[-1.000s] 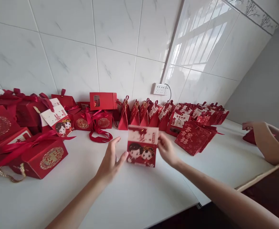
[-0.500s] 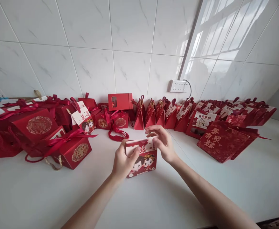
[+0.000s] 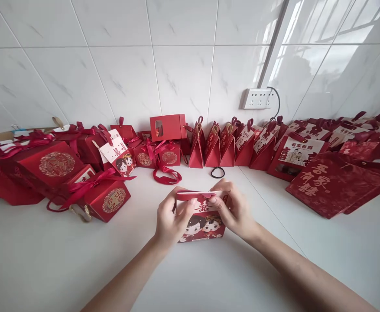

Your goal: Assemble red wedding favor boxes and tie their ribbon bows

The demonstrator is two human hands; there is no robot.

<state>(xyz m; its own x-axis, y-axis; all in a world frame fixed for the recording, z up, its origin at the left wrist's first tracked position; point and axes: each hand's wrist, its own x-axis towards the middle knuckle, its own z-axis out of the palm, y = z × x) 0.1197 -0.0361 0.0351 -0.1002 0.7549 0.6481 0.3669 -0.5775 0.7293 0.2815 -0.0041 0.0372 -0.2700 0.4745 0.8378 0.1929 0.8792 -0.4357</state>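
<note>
My right fingers point(image 3: 221, 207) now closed on top edge of printed red box point(image 3: 206, 221), joining left fingers point(image 3: 187, 212); top thus pinched both sides. Box upright before me, over tabletop point(image 3: 193, 279).

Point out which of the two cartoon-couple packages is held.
The front-centre package, with the left hand and right hand both at its top edge. The other package tilts beside the ribboned boxes, touched by neither hand.
</note>
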